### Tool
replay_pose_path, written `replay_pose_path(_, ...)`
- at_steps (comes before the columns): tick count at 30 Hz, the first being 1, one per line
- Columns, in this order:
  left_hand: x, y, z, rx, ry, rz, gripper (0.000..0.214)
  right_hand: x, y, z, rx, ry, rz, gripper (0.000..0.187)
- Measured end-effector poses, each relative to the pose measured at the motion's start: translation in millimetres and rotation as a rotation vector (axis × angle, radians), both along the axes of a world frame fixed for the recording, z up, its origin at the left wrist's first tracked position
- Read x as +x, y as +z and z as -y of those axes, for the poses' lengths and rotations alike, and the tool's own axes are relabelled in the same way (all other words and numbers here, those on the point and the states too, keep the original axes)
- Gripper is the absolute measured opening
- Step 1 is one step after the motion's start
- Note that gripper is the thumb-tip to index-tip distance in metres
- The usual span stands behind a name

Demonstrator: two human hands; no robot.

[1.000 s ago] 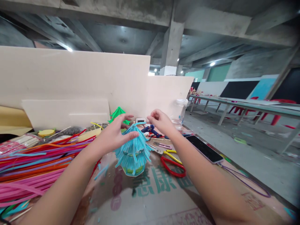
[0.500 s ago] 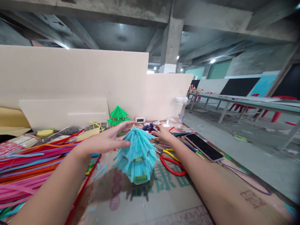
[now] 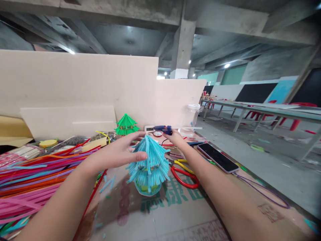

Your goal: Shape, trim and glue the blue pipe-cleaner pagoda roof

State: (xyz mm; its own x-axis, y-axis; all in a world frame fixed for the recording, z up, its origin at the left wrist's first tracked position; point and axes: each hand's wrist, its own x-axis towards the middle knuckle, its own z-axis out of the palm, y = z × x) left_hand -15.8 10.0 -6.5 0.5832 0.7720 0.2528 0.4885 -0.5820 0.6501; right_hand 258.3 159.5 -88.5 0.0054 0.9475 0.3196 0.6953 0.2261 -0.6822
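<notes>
A small light-blue tiered tower made of pipe cleaners (image 3: 148, 165) stands on the cardboard-covered table (image 3: 175, 214). My left hand (image 3: 117, 152) rests against its upper left side, thumb and fingers curved around the top tier. Behind the tower, my right hand (image 3: 175, 138) is closed on a blue glue gun (image 3: 163, 129), lifted off the table with its clear glue stick pointing right. A similar green tower (image 3: 126, 124) stands further back by the cardboard wall.
A heap of pink, orange and red pipe cleaners (image 3: 37, 177) fills the left. Red-handled scissors (image 3: 185, 179), yellow-handled pliers (image 3: 182, 164), a phone (image 3: 217, 157) with a purple cable, a clear jar (image 3: 192, 117) and a small timer (image 3: 149, 128) lie to the right and behind.
My right hand has picked up the blue glue gun and raised it behind the tower. My left hand has closed around the tower's top, and the tower now stands more upright.
</notes>
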Motion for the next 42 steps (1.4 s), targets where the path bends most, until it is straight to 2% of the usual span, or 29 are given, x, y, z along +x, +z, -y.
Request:
replay_pose_path(3, 2, -7.8, -4, 0.068, -0.001, -0.030, 0.077, 1, 21.9, 9, 0.038, -0.009, -0.104, 0.028)
replay_pose_path(5, 3, -11.1, -7, 0.065, -0.001, -0.038, 0.080, 2, 37.1, 18, 0.087, 0.042, -0.180, 0.028)
replay_pose_path(11, -4, -12.6, -16, 0.021, 0.050, -0.030, 0.079, 1, 77.5, 55, 0.197, 0.355, -0.334, 0.033)
replay_pose_path(14, -14, -13.1, -21, 0.028, 0.129, -0.021, 0.080, 1, 91.7, 75, 0.192, 0.451, -0.275, 0.036)
replay_pose_path(17, -21, -13.1, -25, -0.015, 0.126, -0.016, 0.074, 1, 101.4, 91, 0.221, 0.534, -0.129, 0.036)
replay_pose_path(19, -24, -12.7, -26, -0.043, 0.100, -0.004, 0.071, -1, 105.2, 99, 0.220, 0.605, -0.083, 0.036)
replay_pose_path(23, -23, -11.4, -26, -0.046, 0.053, 0.006, 0.069, -6, 107.3, 106, 0.085, 0.686, -0.103, 0.033)
replay_pose_path(30, -20, -13.5, -27, -0.029, 0.057, -0.009, 0.071, -12, 103.1, 103, 0.115, 0.585, -0.033, 0.032)
replay_pose_path(37, -20, -15.0, -28, -0.036, 0.090, -0.023, 0.076, -16, 103.0, 102, 0.143, 0.625, -0.052, 0.031)
replay_pose_path(42, -19, -13.3, -26, -0.030, 0.092, -0.028, 0.076, -20, 104.0, 106, 0.134, 0.589, -0.013, 0.033)
